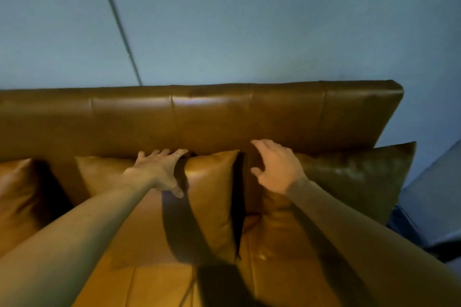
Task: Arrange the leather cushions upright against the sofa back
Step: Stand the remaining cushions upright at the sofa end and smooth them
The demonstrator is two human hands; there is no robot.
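Observation:
Three tan leather cushions stand along the brown leather sofa back [199, 117]. The middle cushion [212, 197] is upright, and my left hand [159, 172] lies flat on its top edge, fingers spread, thumb on its front face. My right hand [277, 167] hovers open above the left end of the darker right cushion [349, 179], which leans on the sofa back; whether the hand touches it I cannot tell. The left cushion [20, 194] is partly cut off by the frame edge.
The sofa seat [159, 281] stretches below my arms. A blue-grey wall [249, 20] rises behind the sofa, with a thin dark cable [117, 20] running down it. Right of the sofa's end is a dark blue surface [434, 197].

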